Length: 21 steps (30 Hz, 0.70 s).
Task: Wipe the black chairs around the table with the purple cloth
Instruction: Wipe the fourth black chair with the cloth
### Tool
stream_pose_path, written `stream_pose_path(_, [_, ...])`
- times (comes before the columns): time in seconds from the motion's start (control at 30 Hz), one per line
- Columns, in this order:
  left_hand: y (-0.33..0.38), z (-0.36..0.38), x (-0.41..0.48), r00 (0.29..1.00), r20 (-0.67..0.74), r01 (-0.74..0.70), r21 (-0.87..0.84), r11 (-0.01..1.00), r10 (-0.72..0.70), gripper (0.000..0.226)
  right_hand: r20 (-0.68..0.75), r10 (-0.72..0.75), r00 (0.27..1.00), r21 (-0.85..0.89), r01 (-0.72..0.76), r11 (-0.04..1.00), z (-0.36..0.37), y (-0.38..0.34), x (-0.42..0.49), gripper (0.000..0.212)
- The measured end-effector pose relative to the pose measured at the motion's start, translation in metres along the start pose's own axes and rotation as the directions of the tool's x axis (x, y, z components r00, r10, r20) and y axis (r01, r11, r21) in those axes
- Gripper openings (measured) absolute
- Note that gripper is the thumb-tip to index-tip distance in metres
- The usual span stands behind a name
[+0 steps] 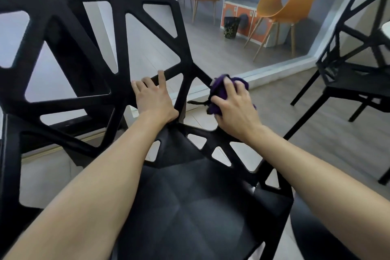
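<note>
While left hand point(152, 99) flat on chair point(118, 34), right hand point(236, 108) around cloth point(219, 89).

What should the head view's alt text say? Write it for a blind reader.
A person's right hand presses a bunched purple cloth against the frame of a black lattice chair, while the left hand rests on its backrest. A second black chair stands at right, an orange chair beyond.
</note>
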State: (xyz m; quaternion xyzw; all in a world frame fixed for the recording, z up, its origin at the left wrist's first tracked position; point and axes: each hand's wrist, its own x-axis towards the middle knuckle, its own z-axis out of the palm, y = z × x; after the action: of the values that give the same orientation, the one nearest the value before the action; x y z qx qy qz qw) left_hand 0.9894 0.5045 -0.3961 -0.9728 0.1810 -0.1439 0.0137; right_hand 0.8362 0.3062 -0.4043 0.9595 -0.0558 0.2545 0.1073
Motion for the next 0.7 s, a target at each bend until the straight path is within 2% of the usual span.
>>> stream_pose_path(0.1, [0.001, 0.0, -0.001, 1.0, 0.014, 0.002, -0.016, 1.0, -0.002, 0.134, 0.021, 0.015, 1.0, -0.002, -0.015, 1.0, 0.012, -0.035, 0.067, 0.034])
stream_pose_path(0.2, [0.003, 0.0, -0.002, 1.0, 0.02, 0.015, -0.011, 1.0, -0.015, 0.134, 0.066, 0.026, 0.997, 0.017, -0.027, 0.999, 0.013, -0.037, 0.082, 0.036])
stream_pose_path(0.3, [0.004, 0.0, -0.002, 1.0, 0.013, 0.009, -0.014, 1.0, -0.009, 0.132, 0.032, 0.035, 0.999, 0.172, -0.04, 0.984, 0.008, -0.007, 0.034, 0.035])
stream_pose_path(0.37, [0.003, 0.003, -0.001, 1.0, -0.002, 0.009, -0.023, 1.0, -0.009, 0.132, 0.031, 0.073, 0.997, 0.272, -0.079, 0.959, 0.0, 0.013, -0.017, 0.044])
stream_pose_path(0.47, [0.004, 0.006, -0.001, 0.999, -0.028, 0.019, -0.025, 0.999, -0.02, 0.132, 0.06, 0.074, 0.995, 0.315, -0.09, 0.945, -0.008, 0.037, -0.079, 0.055])
stream_pose_path(0.53, [0.005, 0.007, 0.0, 1.0, -0.014, 0.025, -0.032, 0.999, -0.025, 0.133, 0.067, 0.069, 0.995, 0.298, -0.086, 0.951, -0.007, 0.04, -0.081, 0.05])
stream_pose_path(0.7, [0.008, 0.009, 0.002, 0.999, 0.021, 0.041, -0.031, 0.999, -0.041, 0.141, 0.034, 0.01, 0.999, 0.288, -0.019, 0.958, 0.006, 0.008, 0.003, 0.034])
